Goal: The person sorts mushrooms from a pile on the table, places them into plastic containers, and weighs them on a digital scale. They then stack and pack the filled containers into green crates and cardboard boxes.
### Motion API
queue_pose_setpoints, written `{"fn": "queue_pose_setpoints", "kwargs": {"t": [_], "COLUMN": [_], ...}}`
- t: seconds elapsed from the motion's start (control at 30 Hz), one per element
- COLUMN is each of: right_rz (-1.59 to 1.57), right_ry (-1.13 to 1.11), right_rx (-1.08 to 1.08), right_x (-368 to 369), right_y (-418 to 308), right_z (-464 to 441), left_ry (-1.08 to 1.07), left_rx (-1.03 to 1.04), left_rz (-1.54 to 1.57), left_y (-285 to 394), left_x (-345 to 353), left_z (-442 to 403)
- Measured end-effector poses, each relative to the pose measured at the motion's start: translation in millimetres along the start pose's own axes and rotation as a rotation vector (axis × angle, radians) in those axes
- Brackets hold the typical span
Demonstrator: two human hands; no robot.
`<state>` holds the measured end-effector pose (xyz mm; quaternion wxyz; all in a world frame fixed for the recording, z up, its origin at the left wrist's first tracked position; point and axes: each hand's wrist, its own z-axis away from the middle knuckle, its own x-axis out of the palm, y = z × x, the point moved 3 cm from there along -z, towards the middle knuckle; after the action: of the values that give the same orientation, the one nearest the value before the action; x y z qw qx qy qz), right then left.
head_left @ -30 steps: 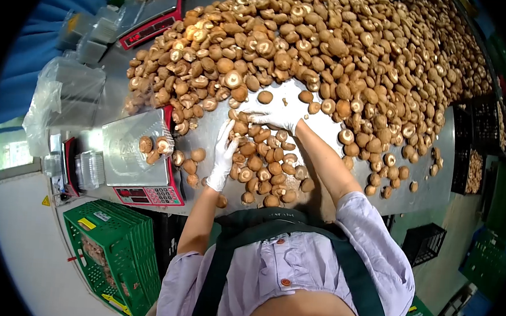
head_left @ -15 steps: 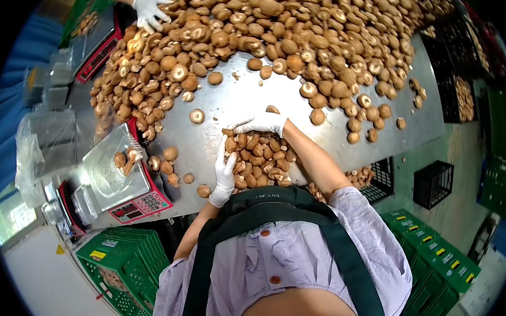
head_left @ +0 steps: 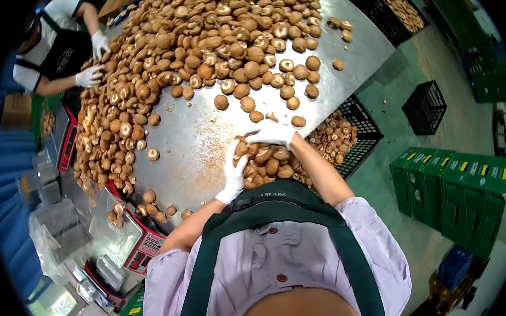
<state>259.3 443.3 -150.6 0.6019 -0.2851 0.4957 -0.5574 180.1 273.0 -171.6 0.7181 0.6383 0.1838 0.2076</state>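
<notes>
Both my hands wear white gloves and cup a cluster of brown mushrooms (head_left: 270, 162) at the table's near edge. My left hand (head_left: 233, 171) lies along the cluster's left side, fingers pointing away from me. Across its far side curves my right hand (head_left: 270, 133), palm toward me. Just below and right of the cluster, a black crate (head_left: 365, 143) holds more mushrooms. A large mushroom pile (head_left: 214, 34) covers the far and left parts of the metal table (head_left: 179, 124), with single mushrooms lying near my right hand.
A co-worker (head_left: 63, 48) in a dark apron has gloved hands at the pile's left. A red-trimmed scale (head_left: 143, 250) and plastic trays (head_left: 60, 230) stand at lower left. Green crates (head_left: 450, 193) are stacked at right; a black crate (head_left: 424, 107) sits on the floor.
The view has turned and shifted right along the table. My hands have moved the mushroom cluster to the edge above the black crate. The co-worker has come into view.
</notes>
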Motion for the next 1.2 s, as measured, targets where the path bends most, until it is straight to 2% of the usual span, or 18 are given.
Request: {"fn": "queue_pose_setpoints", "kwargs": {"t": [0.07,0.2,0.23,0.27,0.33,0.4,0.47,0.53,0.63,0.73,0.8,0.83,0.87,0.9,0.93,0.97,1.03,1.2], "right_rz": [0.190,0.095,0.082,0.064,0.039,0.069,0.121,0.165,0.053,0.057,0.076,-0.069,-0.148,0.184,0.471,0.516,0.502,0.438], "right_ry": [0.078,0.309,0.320,0.328,0.406,0.589,0.743,0.818,0.959,1.032,0.995,0.924,0.753,0.815,0.855,0.839,1.007,1.144], "right_rx": [0.186,0.126,0.184,0.247,0.299,0.405,0.525,0.615,0.413,0.246,0.274,0.246,0.343,0.268,0.327,0.364,0.340,0.236], "right_x": [-22.6,-57.6,-67.8,-74.7,-81.9,-88.2,-91.6,-92.4,-84.7,-78.5,-71.3,-67.9,-65.4,-59.2,-44.6,-41.9,-34.8,-39.3], "right_y": [11.5,48.1,50.3,49.8,85.6,74.3,93.2,84.6,86.2,54.7,47.3,26.0,17.5,21.0,41.9,27.6,39.4,58.0], "right_z": [27.9,99.5,121.9,145.6,182.1,218.3,240.1,248.7,229.6,183.7,147.5,136.5,116.4,98.2,57.9,57.1,46.0,45.9], "left_ry": [-0.095,-0.326,-0.470,-0.562,-0.657,-0.709,-0.725,-0.641,-0.363,-0.206,-0.127,-0.127,-0.121,-0.156,-0.181,-0.173,-0.145,-0.112], "left_rx": [-0.009,0.001,0.006,0.136,0.306,0.287,0.292,0.241,0.337,0.291,0.136,0.116,0.097,0.184,0.194,0.265,0.387,0.377], "left_rz": [0.072,0.032,-0.003,-0.074,-0.097,-0.225,-0.172,-0.184,-0.412,-0.584,-0.581,-0.585,-0.589,-0.758,-0.759,-0.844,-0.960,-1.009], "left_y": [-7.1,-6.2,-9.8,12.0,7.8,25.1,36.5,41.9,23.6,54.3,10.7,9.3,8.5,4.0,5.1,8.8,8.3,15.3], "left_x": [28.9,104.9,122.7,142.4,183.8,208.3,210.9,188.3,110.7,46.3,-0.2,-5.3,-7.8,-9.2,0.5,11.7,30.0,65.7], "left_z": [-8.0,-17.1,-24.4,-28.6,-33.3,-31.8,-39.5,-50.1,-65.5,-64.5,-71.3,-71.4,-73.8,-81.0,-84.8,-87.5,-92.6,-94.5]}}
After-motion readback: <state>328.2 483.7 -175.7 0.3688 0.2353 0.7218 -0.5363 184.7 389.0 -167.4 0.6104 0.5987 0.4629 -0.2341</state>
